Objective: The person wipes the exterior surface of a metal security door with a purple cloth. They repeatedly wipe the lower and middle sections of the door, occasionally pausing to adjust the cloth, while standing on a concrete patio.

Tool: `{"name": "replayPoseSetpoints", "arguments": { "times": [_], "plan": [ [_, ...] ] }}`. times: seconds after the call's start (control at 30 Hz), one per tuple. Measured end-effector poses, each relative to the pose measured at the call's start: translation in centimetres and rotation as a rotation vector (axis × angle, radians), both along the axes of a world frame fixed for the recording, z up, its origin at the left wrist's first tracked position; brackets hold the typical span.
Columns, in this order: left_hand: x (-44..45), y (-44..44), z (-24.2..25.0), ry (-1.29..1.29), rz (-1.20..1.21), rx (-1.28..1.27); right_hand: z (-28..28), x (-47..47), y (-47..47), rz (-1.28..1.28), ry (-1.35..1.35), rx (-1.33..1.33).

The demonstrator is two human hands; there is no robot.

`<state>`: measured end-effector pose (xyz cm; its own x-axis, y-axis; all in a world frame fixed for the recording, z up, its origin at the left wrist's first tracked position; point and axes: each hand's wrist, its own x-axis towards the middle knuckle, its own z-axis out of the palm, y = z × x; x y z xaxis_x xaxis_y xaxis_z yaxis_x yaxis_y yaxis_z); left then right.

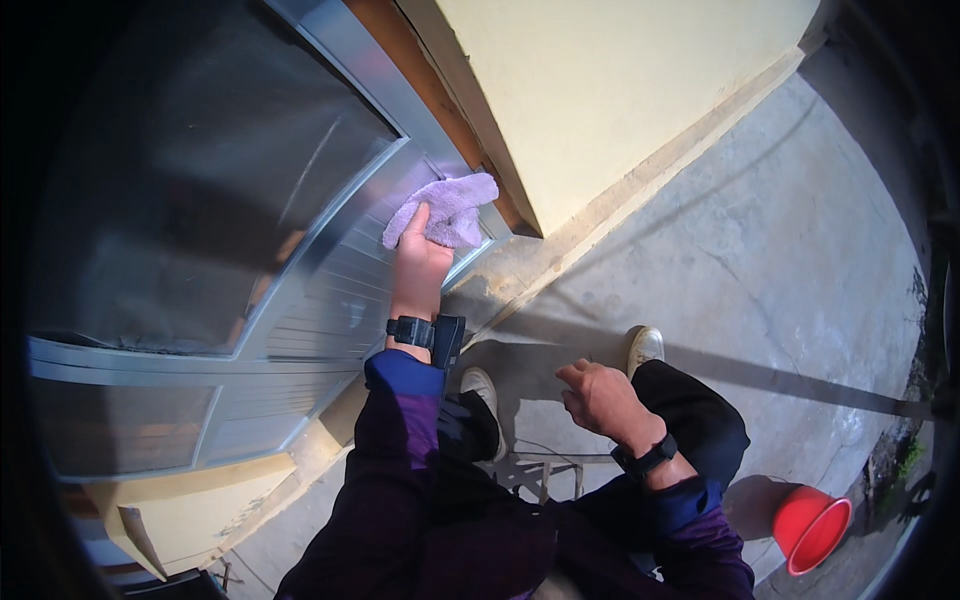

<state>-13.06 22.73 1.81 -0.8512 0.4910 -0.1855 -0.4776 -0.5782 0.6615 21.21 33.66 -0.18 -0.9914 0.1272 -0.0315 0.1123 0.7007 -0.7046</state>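
My left hand (424, 251) holds a purple cloth (450, 210) against the lower part of a grey metal door (375, 176), near its frame. The thumb lies on top of the cloth; the other fingers are hidden. A large dark glass pane (217, 187) fills the door above the slatted metal panel (330, 296). My right hand (604, 397) hangs over my right knee, away from the door, its fingers partly bent and holding nothing that I can see. Both wrists bear black bands.
A cream wall (622, 90) with a ledge at its foot adjoins the door frame. A red plastic bucket (806, 529) stands on the concrete floor (720, 285) at the lower right. Part of a metal-legged stool (559, 469) shows beneath me, between my legs.
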Motion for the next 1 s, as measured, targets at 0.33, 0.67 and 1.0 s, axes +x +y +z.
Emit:
{"name": "replayPoseSetpoints", "arguments": {
  "times": [0.33,0.67,1.0],
  "plan": [
    [-1.0,0.4,-13.4,-0.332,0.047,-0.127,0.7,-0.5,0.3,0.025,-0.043,-0.018],
    [-2.3,0.1,-21.3,-0.600,0.170,-0.277,0.2,-1.3,0.3,0.017,-0.044,-0.046],
    [-0.2,-3.9,-16.5,-0.272,-0.186,-0.288,-1.9,-1.5,0.0,0.003,-0.060,0.038]
  ]
}}
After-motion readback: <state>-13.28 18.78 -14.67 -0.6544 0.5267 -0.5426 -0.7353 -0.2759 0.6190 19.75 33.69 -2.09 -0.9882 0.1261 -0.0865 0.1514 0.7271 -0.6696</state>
